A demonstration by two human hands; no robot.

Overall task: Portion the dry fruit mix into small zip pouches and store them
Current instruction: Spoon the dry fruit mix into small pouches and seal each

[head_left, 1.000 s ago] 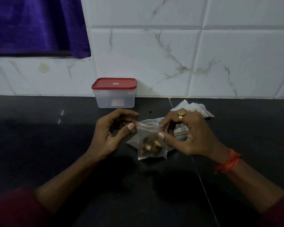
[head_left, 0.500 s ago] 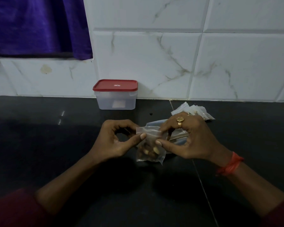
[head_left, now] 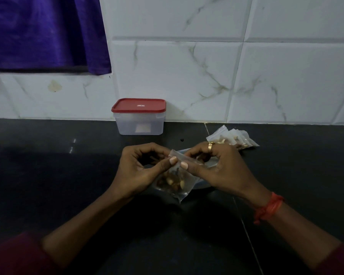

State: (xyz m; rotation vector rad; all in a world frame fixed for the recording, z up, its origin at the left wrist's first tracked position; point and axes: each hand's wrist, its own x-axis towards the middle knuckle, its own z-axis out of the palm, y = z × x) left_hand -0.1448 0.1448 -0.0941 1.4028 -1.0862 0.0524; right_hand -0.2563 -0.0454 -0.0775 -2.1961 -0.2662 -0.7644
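**Head view: both hands pinch the top of a filled zip pouch above the bench**

Head camera looks down on two forearms that reach in from the lower corners and meet at the centre of the glossy black stone bench. The left hand is curled, its thumb stretched to the right and pressed on the upper edge of a small clear plastic zip pouch, with the forefinger bent behind that edge. The right hand mirrors it: its thumb lies just beside the left thumb on the same edge, and the other fingers arch over the top. So both hands are closed in a pinch on the pouch. A gold ring sits on one right finger, and an orange-red thread band circles the right wrist. Dark maroon sleeves show at the lower edge.

Between the hands the pouch hangs tilted, with its lower corner pointing down to the bench. Brown and pale dry fruit mix fills its lower half.

Behind the right hand, near the wall, lies a fanned pile of clear filled pouches. A translucent rectangular plastic box with a red lid stands shut against the white marbled wall tiles. A purple curtain hangs at upper left.
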